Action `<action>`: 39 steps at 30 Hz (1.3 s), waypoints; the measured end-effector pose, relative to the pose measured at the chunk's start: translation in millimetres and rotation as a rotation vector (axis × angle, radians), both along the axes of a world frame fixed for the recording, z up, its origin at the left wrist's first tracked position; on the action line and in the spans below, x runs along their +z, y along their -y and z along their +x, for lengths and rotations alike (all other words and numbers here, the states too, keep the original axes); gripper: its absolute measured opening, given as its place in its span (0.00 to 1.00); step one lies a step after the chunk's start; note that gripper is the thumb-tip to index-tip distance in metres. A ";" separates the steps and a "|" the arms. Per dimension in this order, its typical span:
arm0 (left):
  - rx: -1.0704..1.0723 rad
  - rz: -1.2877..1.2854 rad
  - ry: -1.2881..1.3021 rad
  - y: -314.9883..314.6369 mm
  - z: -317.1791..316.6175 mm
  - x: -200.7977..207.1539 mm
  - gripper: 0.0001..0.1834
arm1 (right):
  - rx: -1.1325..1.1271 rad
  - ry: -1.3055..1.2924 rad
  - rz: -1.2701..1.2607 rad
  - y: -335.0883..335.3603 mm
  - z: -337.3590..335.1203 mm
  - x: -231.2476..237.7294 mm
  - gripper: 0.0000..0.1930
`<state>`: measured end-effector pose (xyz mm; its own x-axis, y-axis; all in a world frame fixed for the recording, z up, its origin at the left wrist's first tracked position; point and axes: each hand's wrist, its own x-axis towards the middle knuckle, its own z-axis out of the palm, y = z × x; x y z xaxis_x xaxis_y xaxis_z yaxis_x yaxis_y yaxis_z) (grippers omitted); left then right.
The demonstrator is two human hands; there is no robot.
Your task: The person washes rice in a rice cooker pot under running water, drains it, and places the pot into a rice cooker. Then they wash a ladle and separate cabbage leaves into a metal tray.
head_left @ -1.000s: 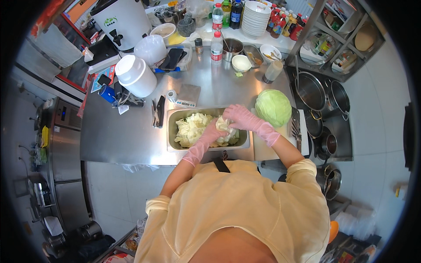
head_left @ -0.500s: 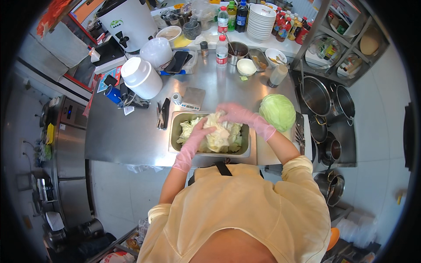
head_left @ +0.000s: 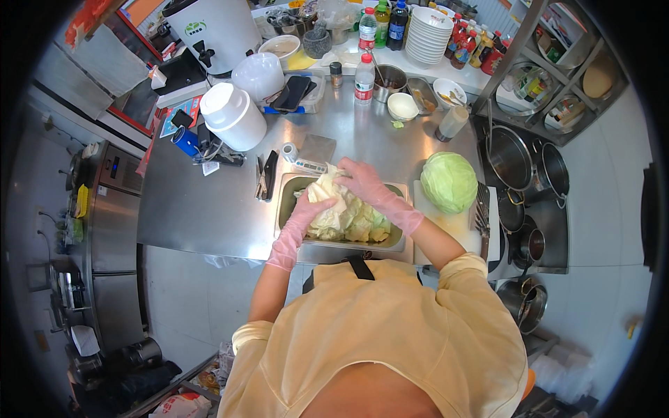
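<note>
Both my hands wear pink translucent gloves. Between them is a pale, partly torn piece of cabbage (head_left: 326, 203), held over a steel pan (head_left: 403, 245). My left hand (head_left: 308, 210) is wrapped around its left side. At its upper right, the fingers of my right hand (head_left: 361, 180) are bent onto the leaves. Loose cabbage leaves (head_left: 366, 226) lie in the pan below, partly hidden by the held piece. To the right, a whole green cabbage (head_left: 449, 182) rests on a white cutting board (head_left: 433, 233).
Beyond the pan sits a small digital scale (head_left: 318, 149); scissors (head_left: 262, 181) and a black-handled tool (head_left: 270, 171) lie to its left. Forks (head_left: 481, 209) and a knife (head_left: 485, 240) are on the board's right side. A water bottle (head_left: 364, 80) and a white bowl (head_left: 402, 106) stand farther back.
The cabbage piece and both hands have shifted left over the pan, uncovering more loose leaves on the right. My right hand has come closer in, and the view has shifted slightly.
</note>
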<state>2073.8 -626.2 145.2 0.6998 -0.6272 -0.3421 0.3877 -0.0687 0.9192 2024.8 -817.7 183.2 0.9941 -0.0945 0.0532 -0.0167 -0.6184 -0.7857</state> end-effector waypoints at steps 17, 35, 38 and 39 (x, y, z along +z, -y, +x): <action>0.162 0.226 0.456 10.1 -10.7 -26.6 0.21 | -0.041 0.066 -0.410 -21.0 -25.7 -11.0 0.31; 0.313 0.383 0.392 26.8 -20.3 -49.1 0.16 | -0.278 0.252 -0.558 -45.6 -38.6 -45.0 0.18; 0.347 0.362 0.291 28.8 -22.2 -51.5 0.16 | -0.264 0.314 -0.541 -43.2 -37.5 -49.9 0.17; 0.350 0.356 0.306 29.7 -21.6 -53.0 0.16 | -0.258 0.351 -0.528 -42.8 -37.4 -51.7 0.16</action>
